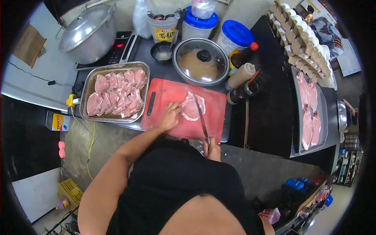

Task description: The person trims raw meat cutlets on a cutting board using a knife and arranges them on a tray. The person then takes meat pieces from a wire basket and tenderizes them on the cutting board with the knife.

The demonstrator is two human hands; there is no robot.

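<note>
A raw slice of pork (190,107) lies flat on the red cutting board (164,88). My right hand (212,150) is closed around the handle of a knife (202,120), whose blade rests over the right part of the slice. At the left edge of the meat is my left hand (170,116), its fingertips touching it; how far the fingers are spread is hard to make out. Left of the board stands a wire-mesh tray (89,86) holding several raw pork slices (117,94).
Behind the board sit a glass-lidded bowl (188,66), a small black bowl with a ladle (161,52) and sauce bottles (241,74). A large pot (88,33) stands on an induction cooker (121,47). At right are a meat tray (326,113) and egg cartons (301,43).
</note>
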